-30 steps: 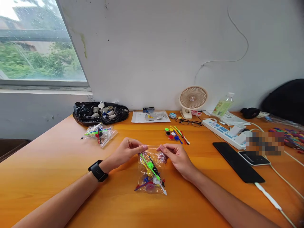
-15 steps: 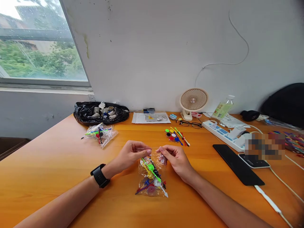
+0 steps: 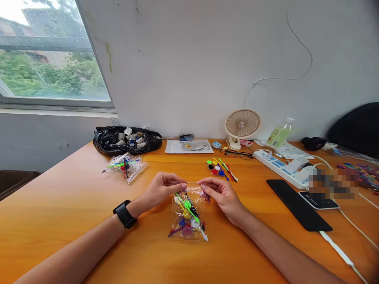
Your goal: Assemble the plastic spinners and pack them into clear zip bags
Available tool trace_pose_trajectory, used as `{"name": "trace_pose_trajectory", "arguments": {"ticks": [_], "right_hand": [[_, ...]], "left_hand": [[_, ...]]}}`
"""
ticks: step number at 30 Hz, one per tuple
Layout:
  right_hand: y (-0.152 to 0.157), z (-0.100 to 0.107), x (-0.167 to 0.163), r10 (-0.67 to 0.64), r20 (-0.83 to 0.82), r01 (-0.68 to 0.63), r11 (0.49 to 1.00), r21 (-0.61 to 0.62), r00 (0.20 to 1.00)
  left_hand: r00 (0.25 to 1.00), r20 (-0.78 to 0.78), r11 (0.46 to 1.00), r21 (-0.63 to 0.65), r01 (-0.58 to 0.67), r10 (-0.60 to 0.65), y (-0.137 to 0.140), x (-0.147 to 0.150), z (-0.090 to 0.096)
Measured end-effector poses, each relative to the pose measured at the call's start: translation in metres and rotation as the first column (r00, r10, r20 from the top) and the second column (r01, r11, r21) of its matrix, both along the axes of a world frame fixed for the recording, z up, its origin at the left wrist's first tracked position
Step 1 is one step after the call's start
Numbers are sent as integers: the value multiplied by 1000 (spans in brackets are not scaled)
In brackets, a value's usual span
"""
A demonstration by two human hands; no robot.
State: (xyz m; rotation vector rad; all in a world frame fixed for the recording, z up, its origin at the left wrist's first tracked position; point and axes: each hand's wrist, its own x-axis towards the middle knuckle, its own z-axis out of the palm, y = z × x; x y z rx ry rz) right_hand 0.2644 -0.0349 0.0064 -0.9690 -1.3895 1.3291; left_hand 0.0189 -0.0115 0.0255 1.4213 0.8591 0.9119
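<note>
With left hand (image 3: 168,188) and right hand (image 3: 220,194) pinched tight, gripping the top of a crinkly clear bag (image 3: 193,192) of skinny arrows (image 3: 205,237) and round discs (image 3: 196,223), can't make out every overlap

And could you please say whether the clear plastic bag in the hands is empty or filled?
Not empty: inside the clear plastic bag, a green plastic stick and a white plastic disc show.
</note>
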Motion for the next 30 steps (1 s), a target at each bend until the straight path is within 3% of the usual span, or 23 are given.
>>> {"name": "trace_pose_trajectory", "arguments": {"ticks": [4, 10, 19, 30], "right_hand": [[1, 1, 2, -33, -47, 32, 999, -23, 998], [-1, 1, 2, 60, -44, -62, 998, -32, 997], [-1, 4, 1, -1, -214, -40, 982, -186, 977], [-2, 5, 2, -9, -214, -24, 988, -153, 977]], "left_hand": [[999, 38, 999, -28, -15, 16, 1, -1, 1], [1000, 2, 1000, 28, -14, 13, -2, -1, 1], [998, -57, 996, 82, -29, 34, -3, -3, 8], [997, -34, 996, 60, -62, 64, -3, -3, -1]]}}
